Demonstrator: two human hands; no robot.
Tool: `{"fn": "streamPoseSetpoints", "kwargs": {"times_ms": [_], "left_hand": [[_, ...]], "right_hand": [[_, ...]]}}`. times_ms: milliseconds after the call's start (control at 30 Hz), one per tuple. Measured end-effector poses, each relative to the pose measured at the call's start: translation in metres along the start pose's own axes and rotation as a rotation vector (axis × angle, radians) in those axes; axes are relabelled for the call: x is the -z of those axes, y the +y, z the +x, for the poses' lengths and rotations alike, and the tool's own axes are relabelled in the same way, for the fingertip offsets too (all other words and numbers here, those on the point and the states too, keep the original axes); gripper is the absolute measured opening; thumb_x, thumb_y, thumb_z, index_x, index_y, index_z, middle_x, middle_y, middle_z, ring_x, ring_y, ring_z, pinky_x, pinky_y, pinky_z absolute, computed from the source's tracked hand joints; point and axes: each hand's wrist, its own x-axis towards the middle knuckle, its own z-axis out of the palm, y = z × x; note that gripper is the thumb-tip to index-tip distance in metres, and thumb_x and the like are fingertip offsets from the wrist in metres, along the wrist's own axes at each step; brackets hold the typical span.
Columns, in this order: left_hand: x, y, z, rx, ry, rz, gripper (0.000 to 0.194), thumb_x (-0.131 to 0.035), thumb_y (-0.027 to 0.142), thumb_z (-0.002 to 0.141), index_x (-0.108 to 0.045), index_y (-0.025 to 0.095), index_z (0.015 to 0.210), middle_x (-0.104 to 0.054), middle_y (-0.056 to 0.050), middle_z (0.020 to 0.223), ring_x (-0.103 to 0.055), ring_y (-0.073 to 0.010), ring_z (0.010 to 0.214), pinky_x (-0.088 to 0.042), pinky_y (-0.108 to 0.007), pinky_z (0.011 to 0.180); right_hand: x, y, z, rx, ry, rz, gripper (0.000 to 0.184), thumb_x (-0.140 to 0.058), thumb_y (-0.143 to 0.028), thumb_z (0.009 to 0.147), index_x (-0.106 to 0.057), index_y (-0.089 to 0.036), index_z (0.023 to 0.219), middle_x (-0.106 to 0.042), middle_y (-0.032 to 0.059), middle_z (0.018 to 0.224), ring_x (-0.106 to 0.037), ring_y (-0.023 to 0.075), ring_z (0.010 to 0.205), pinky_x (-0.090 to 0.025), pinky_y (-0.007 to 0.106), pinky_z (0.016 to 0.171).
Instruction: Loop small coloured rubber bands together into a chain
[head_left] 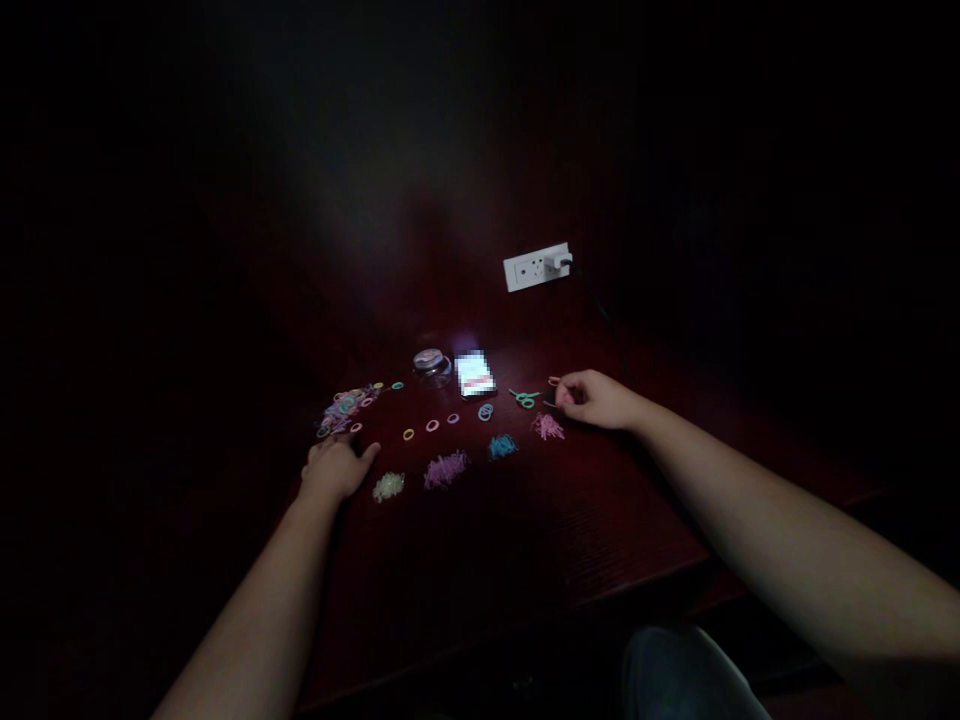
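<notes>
My left hand [337, 468] lies on the dark red table at the left, its thumb spread away from the fingers. Just beyond it is a mixed heap of coloured elastic bands [341, 408]. My right hand [592, 400] has its fingers curled in a pinch; what they hold, if anything, I cannot make out. A small orange ring [553, 381] shows at its fingertips. Left of that hand lie small green scissors [525, 399], and below is a pile of pink bands [548, 427]. Blue bands [502, 446], purple bands [446, 469] and pale yellow bands [389, 487] form separate piles.
Behind the piles runs a row with a yellow ring [409, 435], a pink ring [433, 426], a purple ring [453, 419] and blue rings [486, 411]. A lit phone [475, 374] and a clear lidded jar [431, 368] stand farther back. A socket panel [537, 267] is on the wall.
</notes>
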Motion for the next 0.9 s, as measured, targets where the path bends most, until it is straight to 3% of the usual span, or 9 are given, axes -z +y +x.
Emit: {"fn": "streamPoseSetpoints", "kwargs": {"times_ms": [100, 267, 400, 567, 767, 900], "left_hand": [[0.006, 0.001, -0.003, -0.016, 0.056, -0.023, 0.070, -0.044, 0.061, 0.085, -0.057, 0.011, 0.132, -0.059, -0.021, 0.131, -0.055, -0.0378, 0.121, -0.044, -0.046, 0.100], [0.020, 0.008, -0.011, -0.003, 0.121, -0.165, 0.051, -0.052, 0.050, 0.085, -0.064, 0.021, 0.125, -0.064, -0.013, 0.126, -0.061, -0.0325, 0.114, -0.047, -0.039, 0.099], [0.026, 0.012, -0.014, 0.021, 0.140, -0.223, 0.039, -0.053, 0.044, 0.086, -0.068, 0.026, 0.116, -0.070, -0.010, 0.114, -0.067, -0.0313, 0.102, -0.051, -0.039, 0.090], [0.024, 0.010, -0.012, 0.005, 0.182, -0.273, 0.034, -0.053, 0.043, 0.086, -0.071, 0.027, 0.110, -0.073, -0.008, 0.104, -0.069, -0.0302, 0.093, -0.053, -0.038, 0.083], [0.022, 0.008, -0.010, -0.007, 0.231, -0.326, 0.029, -0.052, 0.033, 0.087, -0.072, 0.026, 0.106, -0.074, -0.007, 0.105, -0.069, -0.0283, 0.092, -0.052, -0.035, 0.083], [0.022, 0.008, -0.011, -0.005, 0.250, -0.379, 0.027, -0.053, 0.034, 0.087, -0.073, 0.025, 0.104, -0.075, -0.006, 0.103, -0.070, -0.0274, 0.091, -0.053, -0.034, 0.082]], "right_hand": [[-0.002, -0.002, 0.000, 0.030, -0.062, 0.010, 0.010, -0.062, -0.023, 0.068, -0.056, -0.021, 0.061, -0.052, -0.0070, 0.054, -0.048, 0.0103, 0.051, -0.036, 0.040, 0.110], [-0.001, -0.005, -0.002, 0.039, -0.136, -0.007, 0.008, -0.063, -0.023, 0.069, -0.060, -0.021, 0.062, -0.055, -0.0071, 0.056, -0.049, 0.0100, 0.051, -0.028, 0.043, 0.116], [0.001, -0.001, -0.002, 0.065, -0.148, -0.017, 0.007, -0.062, -0.024, 0.073, -0.061, -0.021, 0.067, -0.058, -0.0050, 0.062, -0.054, 0.0120, 0.057, -0.032, 0.044, 0.112], [-0.003, 0.008, -0.002, -0.005, -0.049, 0.004, 0.014, -0.056, -0.026, 0.080, -0.064, -0.019, 0.088, -0.067, 0.0032, 0.085, -0.062, 0.0186, 0.078, -0.050, 0.037, 0.087], [-0.018, 0.000, 0.004, 0.070, -0.118, -0.225, 0.023, -0.055, -0.024, 0.085, -0.069, -0.021, 0.103, -0.065, 0.0071, 0.097, -0.059, 0.0236, 0.103, -0.039, 0.042, 0.103], [-0.025, -0.009, 0.006, 0.115, -0.190, -0.305, 0.026, -0.059, -0.030, 0.085, -0.069, -0.019, 0.107, -0.061, 0.0083, 0.096, -0.058, 0.0233, 0.099, -0.036, 0.043, 0.105]]}}
